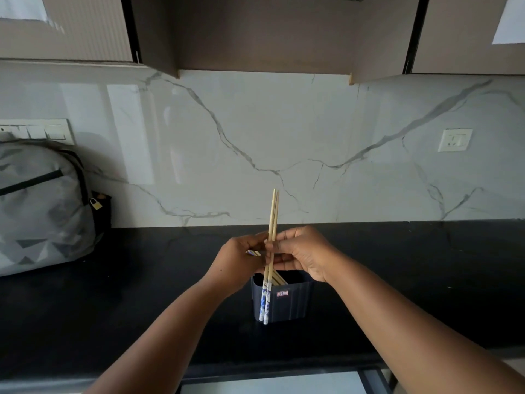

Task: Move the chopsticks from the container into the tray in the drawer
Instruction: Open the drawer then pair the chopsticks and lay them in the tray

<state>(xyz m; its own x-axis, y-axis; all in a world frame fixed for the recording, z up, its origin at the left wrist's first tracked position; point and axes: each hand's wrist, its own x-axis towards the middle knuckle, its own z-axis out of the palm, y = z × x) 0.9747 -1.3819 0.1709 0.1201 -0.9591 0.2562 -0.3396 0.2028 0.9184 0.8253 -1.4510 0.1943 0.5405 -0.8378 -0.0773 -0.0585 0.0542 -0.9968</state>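
Both hands, left (241, 257) and right (304, 251), pinch a chopstick pair (272, 223) mid-length above the container (287, 302). Probably light, stiff, slippery; the middle suits best.

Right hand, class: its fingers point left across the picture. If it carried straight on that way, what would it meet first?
The right hand already pinches the upright pair of chopsticks; just beyond them lies the left hand, probably met next, though depth is unclear.
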